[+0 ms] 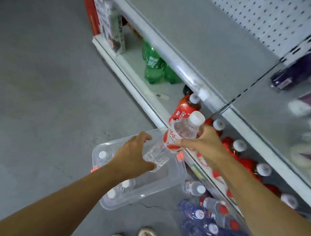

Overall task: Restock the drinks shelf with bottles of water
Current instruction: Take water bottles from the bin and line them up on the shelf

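Fingers (203, 134) of our right hand (207, 142) grip one water bottle (175, 136) above the bin (180, 173); left hand (132, 153) loosely cups its base. We should stand it upright on the lower shelf (136, 69).

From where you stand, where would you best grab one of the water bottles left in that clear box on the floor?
Take a bottle by the neck just under its white cap, coming straight down from above. In the clear box it stands upright with the cap on top, and the walls hem in its sides, so only the top is open to reach.
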Available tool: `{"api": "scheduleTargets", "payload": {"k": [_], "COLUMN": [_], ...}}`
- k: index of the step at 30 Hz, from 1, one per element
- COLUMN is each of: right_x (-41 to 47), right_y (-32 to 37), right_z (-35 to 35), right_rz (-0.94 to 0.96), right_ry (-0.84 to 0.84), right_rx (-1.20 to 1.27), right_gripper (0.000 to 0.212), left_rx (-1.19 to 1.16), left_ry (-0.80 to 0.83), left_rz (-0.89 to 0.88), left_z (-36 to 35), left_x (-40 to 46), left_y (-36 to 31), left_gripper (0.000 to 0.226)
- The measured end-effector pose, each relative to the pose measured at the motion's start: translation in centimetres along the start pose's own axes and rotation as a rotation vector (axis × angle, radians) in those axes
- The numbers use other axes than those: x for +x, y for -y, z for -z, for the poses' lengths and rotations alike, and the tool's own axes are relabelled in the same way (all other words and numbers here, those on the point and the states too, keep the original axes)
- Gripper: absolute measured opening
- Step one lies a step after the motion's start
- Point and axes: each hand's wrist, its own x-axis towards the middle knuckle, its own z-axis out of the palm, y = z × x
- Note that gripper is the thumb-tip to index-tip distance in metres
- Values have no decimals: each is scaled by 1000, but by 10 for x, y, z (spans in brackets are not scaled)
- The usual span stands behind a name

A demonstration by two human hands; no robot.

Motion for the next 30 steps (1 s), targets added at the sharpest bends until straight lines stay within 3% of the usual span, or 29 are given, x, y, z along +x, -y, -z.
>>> {"api": "scheduleTargets", "payload": {"k": [7,11,19,25,30], "right_x": [-76,-121,-215,-294,-361], "right_y": [148,223,326,375,407], "right_z": [63,90,125,157,191], "right_rz": [92,171,279,334,411], "right_ry": [-13,6,-69,-159,-353], "right_rx": [78,122,100,48,-44], "right_gripper": [37,43,60,62,50], "left_rx": [-277,-399,-386,-354,-337], "left_ry": [162,199,202,197,229], "left_rz": [-141,-219,-434,-588,-697], "left_z": [87,129,178,193,196], "left_x": [-51,-85,-158,-202,-233], "left_y": [-112,-175,-275,-342,-407], "left_gripper": [67,81,60,60,53]}}
